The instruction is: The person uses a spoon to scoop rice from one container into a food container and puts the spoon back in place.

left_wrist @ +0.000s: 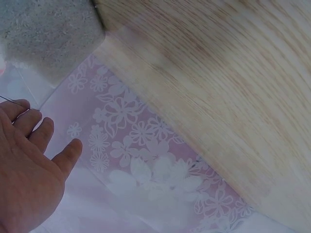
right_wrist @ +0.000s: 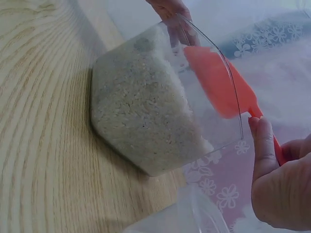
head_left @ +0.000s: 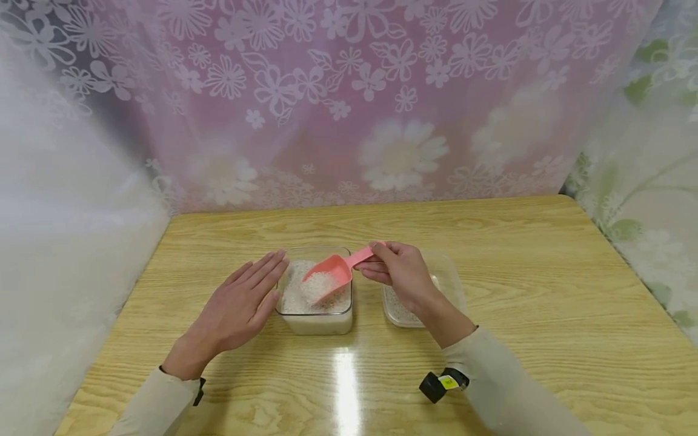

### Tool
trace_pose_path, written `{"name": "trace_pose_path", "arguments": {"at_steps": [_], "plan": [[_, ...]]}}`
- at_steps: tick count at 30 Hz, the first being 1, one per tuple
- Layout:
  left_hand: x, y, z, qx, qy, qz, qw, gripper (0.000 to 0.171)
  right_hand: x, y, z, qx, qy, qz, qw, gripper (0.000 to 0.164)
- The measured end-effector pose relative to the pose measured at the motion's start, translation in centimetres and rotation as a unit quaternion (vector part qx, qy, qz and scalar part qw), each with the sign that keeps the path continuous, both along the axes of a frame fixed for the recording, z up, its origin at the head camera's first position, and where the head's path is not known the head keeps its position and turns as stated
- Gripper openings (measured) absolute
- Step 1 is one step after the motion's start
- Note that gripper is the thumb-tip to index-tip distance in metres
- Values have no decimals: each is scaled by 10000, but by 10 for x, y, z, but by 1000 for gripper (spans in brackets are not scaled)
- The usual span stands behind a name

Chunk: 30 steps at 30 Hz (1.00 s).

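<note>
A clear square container [head_left: 319,326] of white rice [head_left: 294,297] stands on the table. Its left rim is touched by my left hand [head_left: 242,300], whose fingers are extended, as the left wrist view also shows with the hand [left_wrist: 31,165] beside the container. My right hand [head_left: 403,272] pinches the handle of a pink scoop [head_left: 339,269] between thumb and fingers. Rice fills part of the scoop's bowl, which is over the rice inside the container's rim. From the right wrist view, the scoop [right_wrist: 218,87] shows through the clear wall above the rice level.
Right of the rice container, partly under my right forearm, sits a second clear container [head_left: 400,318] with a little rice in it. Both stand on a wood-grain table [head_left: 545,290]. A flowered pink curtain [head_left: 349,121] hangs behind the table, with pale curtains at both sides.
</note>
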<state>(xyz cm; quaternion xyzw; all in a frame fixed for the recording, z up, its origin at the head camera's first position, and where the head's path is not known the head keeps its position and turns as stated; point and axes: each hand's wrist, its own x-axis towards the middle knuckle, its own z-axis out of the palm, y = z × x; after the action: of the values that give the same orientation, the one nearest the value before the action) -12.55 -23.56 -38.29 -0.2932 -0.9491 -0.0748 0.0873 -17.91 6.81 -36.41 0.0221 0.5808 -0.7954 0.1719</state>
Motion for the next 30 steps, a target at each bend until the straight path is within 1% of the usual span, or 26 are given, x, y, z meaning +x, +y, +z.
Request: {"name": "trace_pose_path", "arguments": {"at_steps": [4, 7, 11, 16, 22, 30], "plan": [[-1, 0, -1, 20, -17, -20, 10000, 56, -3, 3, 0, -422, -210, -4, 9989, 30], [-1, 0, -1, 31, -6, -36, 10000, 56, -6, 7, 2, -678, -243, -15, 9974, 29], [-1, 0, -1, 71, 61, -55, 9999, 55, -9, 10, 4, -870, -241, 13, 9959, 28], [-2, 0, 0, 139, 112, -93, 9998, 55, -12, 11, 6, -934, -260, 65, 9953, 26], [-2, 1, 0, 111, 139, -96, 9998, 55, -12, 12, 8, -977, -259, 88, 9948, 26], [-1, 0, 0, 51, 84, -61, 9999, 55, -12, 15, 12, -994, -117, 136, 9949, 24]]}}
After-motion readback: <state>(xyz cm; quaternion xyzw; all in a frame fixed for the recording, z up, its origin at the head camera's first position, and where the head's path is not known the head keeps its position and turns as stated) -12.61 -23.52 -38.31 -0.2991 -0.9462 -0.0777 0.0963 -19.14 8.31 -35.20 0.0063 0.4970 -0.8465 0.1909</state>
